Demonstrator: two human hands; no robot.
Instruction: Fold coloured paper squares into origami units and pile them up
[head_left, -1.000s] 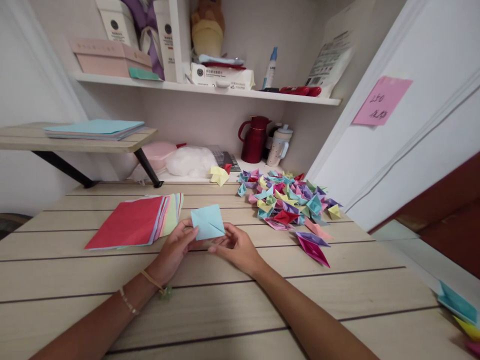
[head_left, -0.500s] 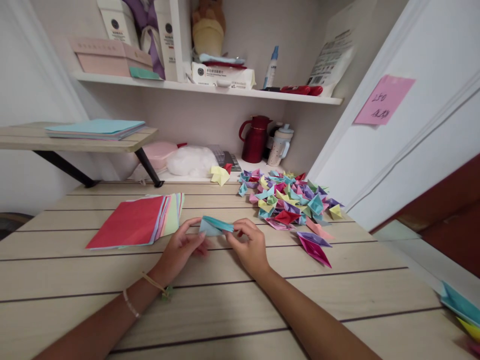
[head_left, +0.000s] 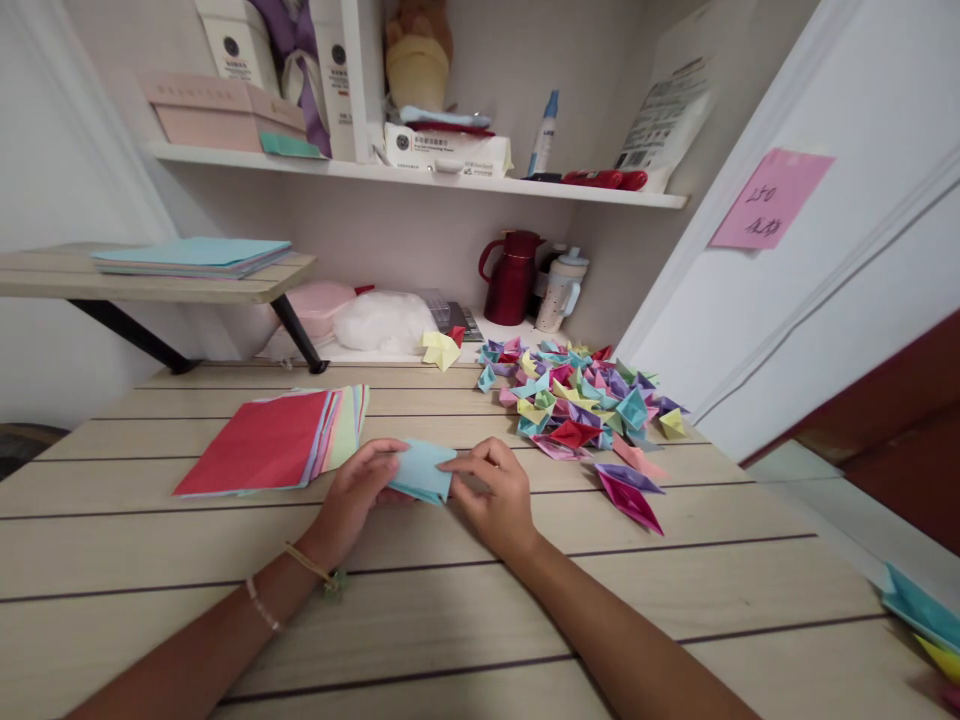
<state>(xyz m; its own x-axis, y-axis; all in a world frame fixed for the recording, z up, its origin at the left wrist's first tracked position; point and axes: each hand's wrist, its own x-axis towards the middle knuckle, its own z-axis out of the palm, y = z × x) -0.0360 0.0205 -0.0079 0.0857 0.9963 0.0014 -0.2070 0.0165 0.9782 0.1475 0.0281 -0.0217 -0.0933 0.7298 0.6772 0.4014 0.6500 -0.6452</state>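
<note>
A light blue piece of folded paper (head_left: pixel 421 470) is held just above the table, its broad face turned up and layered edges showing along the bottom. My left hand (head_left: pixel 361 485) pinches its left end between thumb and fingers. At the right edge, my right hand (head_left: pixel 495 495) grips the paper with fingers bent, the index finger lying on its face. Left of my hands is a stack of coloured paper sheets (head_left: pixel 259 440), red on top. To the right lies a heap of folded paper boats (head_left: pixel 574 400), with a magenta boat (head_left: pixel 630 500) at its near side.
A yellow folded paper piece (head_left: pixel 440 349) sits at the table's back. Behind stand a red thermos jug (head_left: pixel 511 280) and a pale tumbler (head_left: pixel 561 292). A small raised shelf (head_left: pixel 225 290) at left carries blue paper sheets (head_left: pixel 191 254). More folded paper (head_left: pixel 922 605) shows at the right edge.
The blue paper has turned from nearly edge-on to show its broad face, and sits slightly lower and further left. Both hands still hold it; my right index finger now lies over it.
</note>
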